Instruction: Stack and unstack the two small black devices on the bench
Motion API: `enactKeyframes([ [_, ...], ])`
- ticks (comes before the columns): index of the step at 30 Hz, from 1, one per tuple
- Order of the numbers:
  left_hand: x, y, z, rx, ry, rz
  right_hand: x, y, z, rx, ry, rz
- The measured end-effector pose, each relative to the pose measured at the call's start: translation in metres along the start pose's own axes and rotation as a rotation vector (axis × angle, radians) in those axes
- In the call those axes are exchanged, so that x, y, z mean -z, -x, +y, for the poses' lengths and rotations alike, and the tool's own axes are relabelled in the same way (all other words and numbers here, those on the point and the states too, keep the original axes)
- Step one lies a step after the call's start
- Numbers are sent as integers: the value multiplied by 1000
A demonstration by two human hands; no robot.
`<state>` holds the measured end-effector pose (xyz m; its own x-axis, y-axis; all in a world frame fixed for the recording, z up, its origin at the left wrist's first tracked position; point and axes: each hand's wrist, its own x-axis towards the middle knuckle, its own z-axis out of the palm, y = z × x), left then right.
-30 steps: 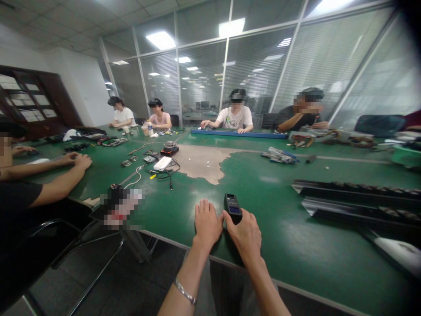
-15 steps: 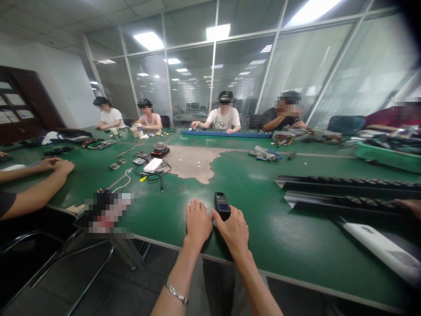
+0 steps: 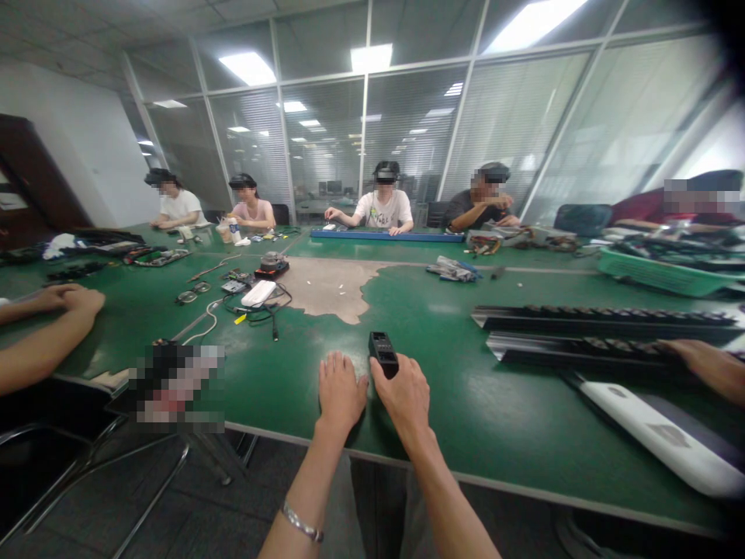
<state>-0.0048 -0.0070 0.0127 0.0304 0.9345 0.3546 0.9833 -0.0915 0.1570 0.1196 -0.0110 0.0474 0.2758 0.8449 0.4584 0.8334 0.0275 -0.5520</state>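
Observation:
My right hand point(image 3: 406, 400) is wrapped round a small black handheld device point(image 3: 383, 349) on the green table point(image 3: 448, 419). The thumb lies along the device's left side and the fingers are on its right. The far end of the device shows, with dark panels on its upper face; its near end is hidden by the hand. To the left, my left hand point(image 3: 342, 390) rests palm down with its fingers stretched out. It holds nothing, and its thumb is a short way from the device.
Ahead lie a white box point(image 3: 258, 293) with cables and a bare brown patch point(image 3: 326, 287). Gloves point(image 3: 452, 269), black metal rails point(image 3: 559, 349) and a white-and-black tool point(image 3: 646, 427) are on the right. A co-worker's hand point(image 3: 707, 365) touches a rail; another person's hands point(image 3: 81, 299) rest at left.
The view has swung slightly right. The device's blue display, seen before, now looks dark or covered as my right hand sits further up it. A co-worker's hand reaches further in at right.

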Motion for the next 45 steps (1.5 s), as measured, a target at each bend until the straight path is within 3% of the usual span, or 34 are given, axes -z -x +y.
enactKeyframes([
  [4,-2,-1,0,2,-2,-7,18,-19,5,38,-65,112],
  [7,-4,-2,1,-4,-9,-10,31,-26,23,70,-85,175],
  [15,-4,1,5,-11,-41,-8,30,-5,75,10,-35,104],
  [27,-2,4,6,-8,-49,11,19,3,81,-22,30,10],
  [38,-3,4,6,-11,-40,12,26,2,93,-54,-171,215],
  [43,-2,4,7,-13,-50,18,32,2,85,71,-141,346],
  [45,-2,4,8,-18,-52,25,29,1,84,127,-86,337],
])
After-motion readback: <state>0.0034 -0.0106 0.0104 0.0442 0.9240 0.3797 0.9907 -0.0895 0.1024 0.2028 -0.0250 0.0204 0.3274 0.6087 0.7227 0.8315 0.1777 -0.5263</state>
